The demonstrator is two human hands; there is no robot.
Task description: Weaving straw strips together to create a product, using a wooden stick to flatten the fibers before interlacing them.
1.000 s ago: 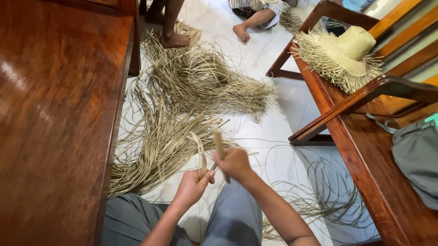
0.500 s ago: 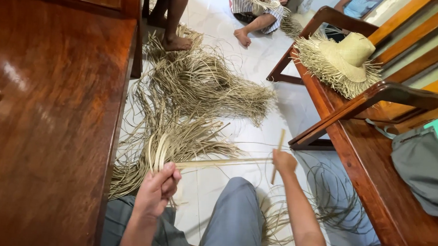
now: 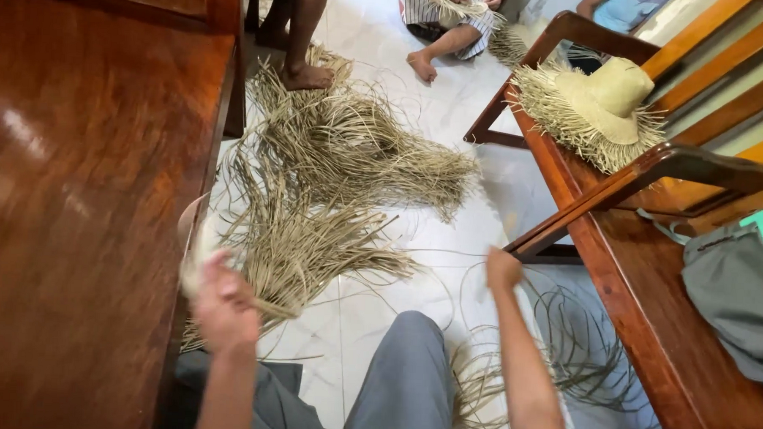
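Two hands work apart at lower frame: left hand, blurred, fingers closed on a pale straw strip beside the desk; right hand looks fisted, contents unclear; best keep pulls even.

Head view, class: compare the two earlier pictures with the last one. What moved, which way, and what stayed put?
The left hand swung out left toward the wooden table, blurred, with pale strips. The right hand drew away to the right; the strip stretched between the hands half a second ago no longer shows, nor the stick it held. The straw pile, straw hat and grey bag stayed put.
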